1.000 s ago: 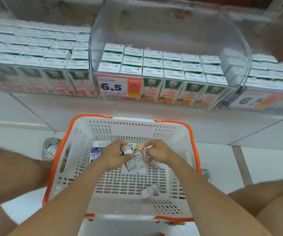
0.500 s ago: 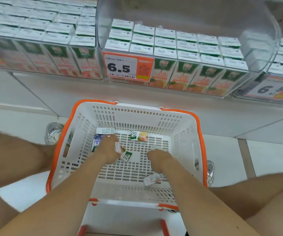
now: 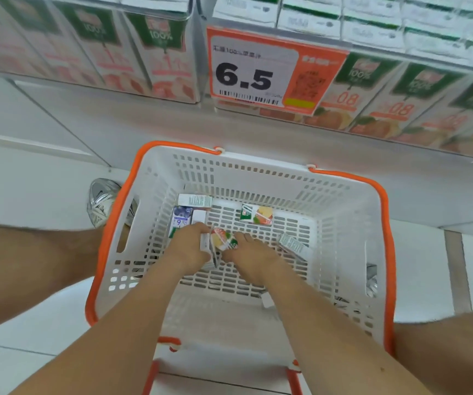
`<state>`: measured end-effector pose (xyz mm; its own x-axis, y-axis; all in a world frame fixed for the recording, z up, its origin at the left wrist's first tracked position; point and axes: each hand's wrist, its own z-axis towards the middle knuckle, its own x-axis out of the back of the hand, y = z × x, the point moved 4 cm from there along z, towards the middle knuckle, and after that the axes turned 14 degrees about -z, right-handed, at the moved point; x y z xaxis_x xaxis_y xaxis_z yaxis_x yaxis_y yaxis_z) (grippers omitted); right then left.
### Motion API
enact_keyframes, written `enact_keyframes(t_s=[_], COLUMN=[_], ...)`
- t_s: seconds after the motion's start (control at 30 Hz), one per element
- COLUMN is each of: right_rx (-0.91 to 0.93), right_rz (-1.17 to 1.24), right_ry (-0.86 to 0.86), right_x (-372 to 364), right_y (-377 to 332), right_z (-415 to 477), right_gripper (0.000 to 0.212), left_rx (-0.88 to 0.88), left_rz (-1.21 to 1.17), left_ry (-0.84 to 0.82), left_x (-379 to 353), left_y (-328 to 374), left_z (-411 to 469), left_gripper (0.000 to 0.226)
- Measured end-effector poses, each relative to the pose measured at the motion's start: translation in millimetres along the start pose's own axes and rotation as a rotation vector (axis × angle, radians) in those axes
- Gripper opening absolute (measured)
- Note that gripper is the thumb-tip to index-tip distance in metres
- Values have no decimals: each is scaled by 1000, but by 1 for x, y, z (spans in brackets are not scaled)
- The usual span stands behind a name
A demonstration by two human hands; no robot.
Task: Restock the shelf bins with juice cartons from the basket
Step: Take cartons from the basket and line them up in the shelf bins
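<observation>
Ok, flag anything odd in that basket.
The blue carton at the basket's far-left corner stands out: the green-and-orange carton further right matches the shelf cartons; it does not. Cartons lie loose at mixed angles. No spill or damage shows.

basket open on top; cartons crowd far end.

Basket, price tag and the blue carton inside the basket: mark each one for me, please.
basket [image 3: 258, 181], head view, on its white far wall.
price tag [image 3: 244, 79], head view, on the printed 6.5.
blue carton [image 3: 181, 219], head view, on its printed top face.
</observation>
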<state>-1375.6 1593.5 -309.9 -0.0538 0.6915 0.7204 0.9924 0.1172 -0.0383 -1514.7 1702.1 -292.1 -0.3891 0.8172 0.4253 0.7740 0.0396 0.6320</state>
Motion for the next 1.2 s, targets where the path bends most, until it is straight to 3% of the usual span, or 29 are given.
enact_keyframes(t_s=[0.2,0.5,0.63,0.8,1.03,1.2], right_rx=[-53,-228,-195,-158,-174,-163], right_rz=[273,665,654,617,367,343], right_ry=[145,276,350,484,617,820], right_x=[18,80,117,161,226,296], right_y=[16,48,63,64,50,60], right_z=[-20,-84,-119,-160,-226,-289], right_gripper=[24,41,44,31,56,55], left_rx=[10,-169,-264,-396,-599,-804], left_rz=[-71,-36,96,220,255,169], left_ry=[-8,-77,-144,-187,-113,11], left_x=[12,32,45,67,106,138], left_y=[4,81,130,176,237,292], left_z=[-7,-43,-72,-105,-160,-217], left_gripper=[53,60,60,59,39,27])
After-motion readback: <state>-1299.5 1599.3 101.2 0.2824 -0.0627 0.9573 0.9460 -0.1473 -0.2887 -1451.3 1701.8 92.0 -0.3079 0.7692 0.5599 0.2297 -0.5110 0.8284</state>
